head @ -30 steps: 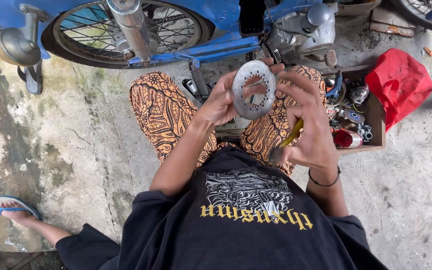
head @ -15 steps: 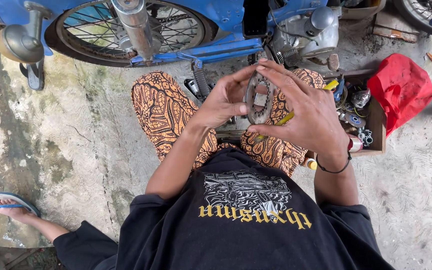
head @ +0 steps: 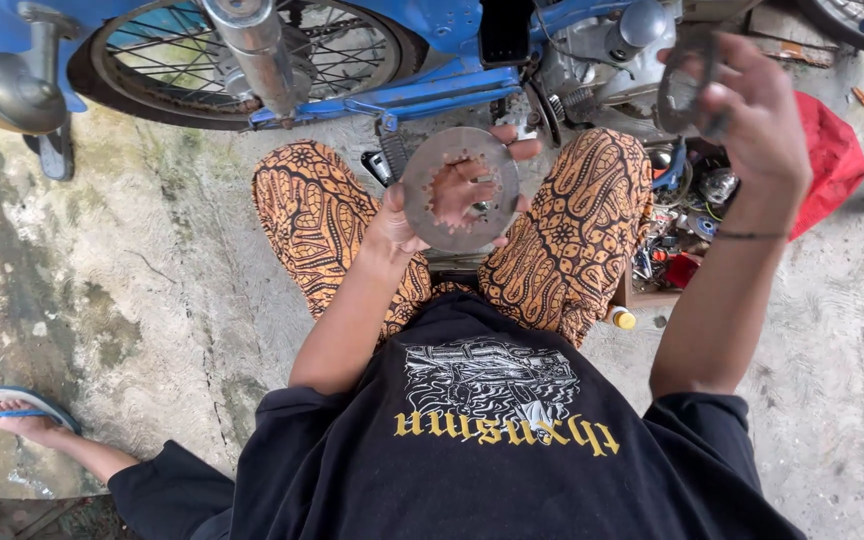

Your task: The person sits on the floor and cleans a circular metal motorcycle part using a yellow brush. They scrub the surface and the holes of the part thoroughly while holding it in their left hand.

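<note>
The left hand held a round metal disc upright over the lap, between the knees of the orange patterned trousers. Its thumb and fingers were clamped on the disc's rim, and fingertips showed through the toothed hole in the middle. The right hand was raised well apart to the right, its fingers closed around a darker ring-shaped part, blurred. Beyond both hands stood a blue motorbike with a spoked wheel. To the right, on the concrete floor, lay a red cloth beside a box of small parts. A small bottle with a yellow cap lay by the right knee.
</note>
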